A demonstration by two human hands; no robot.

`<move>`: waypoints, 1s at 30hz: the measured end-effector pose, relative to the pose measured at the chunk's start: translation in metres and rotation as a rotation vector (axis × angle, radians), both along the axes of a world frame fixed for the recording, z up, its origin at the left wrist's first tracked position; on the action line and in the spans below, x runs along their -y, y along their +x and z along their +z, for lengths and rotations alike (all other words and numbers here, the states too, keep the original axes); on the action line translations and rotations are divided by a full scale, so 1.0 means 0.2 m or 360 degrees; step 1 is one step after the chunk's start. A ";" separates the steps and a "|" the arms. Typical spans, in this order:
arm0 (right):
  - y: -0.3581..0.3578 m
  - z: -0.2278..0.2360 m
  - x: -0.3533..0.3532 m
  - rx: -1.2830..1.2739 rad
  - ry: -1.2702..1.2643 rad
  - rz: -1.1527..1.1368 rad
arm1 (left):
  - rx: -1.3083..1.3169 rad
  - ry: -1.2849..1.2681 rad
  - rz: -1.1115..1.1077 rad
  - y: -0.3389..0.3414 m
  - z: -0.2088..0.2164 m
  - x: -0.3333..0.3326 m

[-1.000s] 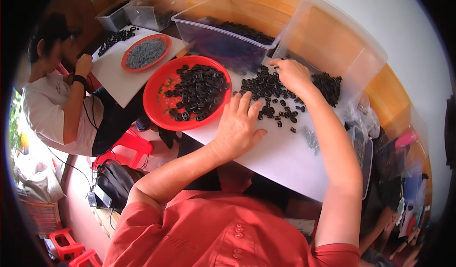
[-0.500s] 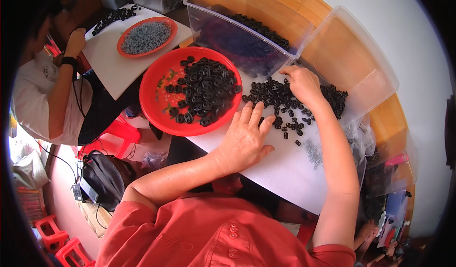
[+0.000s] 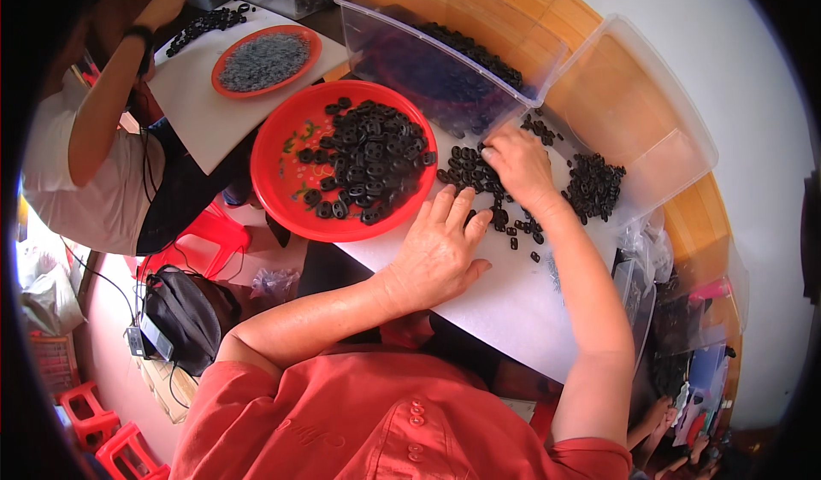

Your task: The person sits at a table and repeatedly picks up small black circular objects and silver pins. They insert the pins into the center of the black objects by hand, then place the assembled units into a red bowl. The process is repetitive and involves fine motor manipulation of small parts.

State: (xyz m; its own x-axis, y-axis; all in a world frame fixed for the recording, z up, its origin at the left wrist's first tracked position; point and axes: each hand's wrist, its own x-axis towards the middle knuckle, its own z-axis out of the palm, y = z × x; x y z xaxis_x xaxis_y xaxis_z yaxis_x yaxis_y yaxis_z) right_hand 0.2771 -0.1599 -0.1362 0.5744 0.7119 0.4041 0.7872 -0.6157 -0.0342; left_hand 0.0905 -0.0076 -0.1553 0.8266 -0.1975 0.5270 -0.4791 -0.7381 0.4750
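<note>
My left hand (image 3: 440, 245) lies palm down with fingers spread on the white tabletop (image 3: 505, 309), its fingertips beside small black plastic pieces with two holes. My right hand (image 3: 520, 168) rests on the loose black pieces (image 3: 470, 168), its fingers bent down among them. Its fingertips are hidden, so I cannot tell whether it grips any. Another heap of black pieces (image 3: 594, 185) lies right of that hand. To the left, a red plastic basin (image 3: 274, 168) with a printed flower pattern holds larger black two-hole pieces (image 3: 376, 155).
Behind my right hand stands a clear plastic bin (image 3: 445, 44) of black parts; a clear panel (image 3: 633, 104) leans beside it. On the left, a co-worker's arm (image 3: 107, 112) reaches over a second white board carrying an orange-red plate (image 3: 312, 63) of small grey pieces.
My right hand has moved left and toward me over the black pieces, splitting the heap and baring white tabletop. My left hand has stayed put. The co-worker's hand has risen and moved farther away.
</note>
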 end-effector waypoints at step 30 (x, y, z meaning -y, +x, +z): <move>-0.32 -0.04 -0.04 0.0294 -0.0074 -0.0034 | 0.0686 -0.0210 -0.0299 -0.07 -0.02 -0.03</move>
